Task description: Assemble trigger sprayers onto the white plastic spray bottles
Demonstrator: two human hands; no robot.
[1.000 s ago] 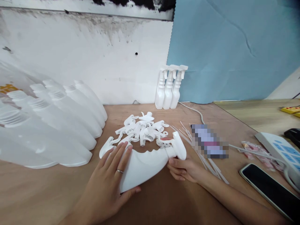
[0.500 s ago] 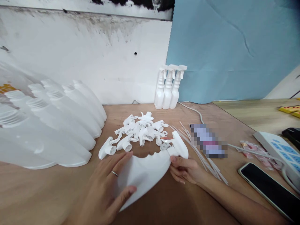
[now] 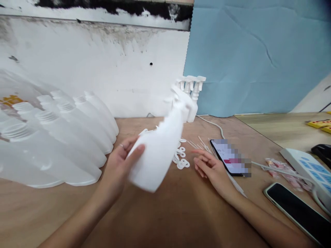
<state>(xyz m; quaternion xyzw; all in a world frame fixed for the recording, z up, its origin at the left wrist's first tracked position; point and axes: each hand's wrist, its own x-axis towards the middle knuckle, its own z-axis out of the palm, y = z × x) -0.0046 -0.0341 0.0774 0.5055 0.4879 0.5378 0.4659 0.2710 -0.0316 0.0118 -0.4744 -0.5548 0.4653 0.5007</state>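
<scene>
A blurring spray head (image 3: 181, 100) is partly hiding three bottles (image 3: 193, 107); the left hand (image 3: 120, 160) is gripping its tilted white bottle (image 3: 159, 150), the right hand (image 3: 212, 169) curling loosely

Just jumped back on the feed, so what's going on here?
The person's left hand holds a white plastic spray bottle, trigger head fitted, tilted above the brown wooden table. The right hand is empty, fingers slightly curled, near some small white flat rings. Behind, three white bottles with trigger heads stand upright, partly hidden; headless white bottles with threaded necks are grouped at left.
</scene>
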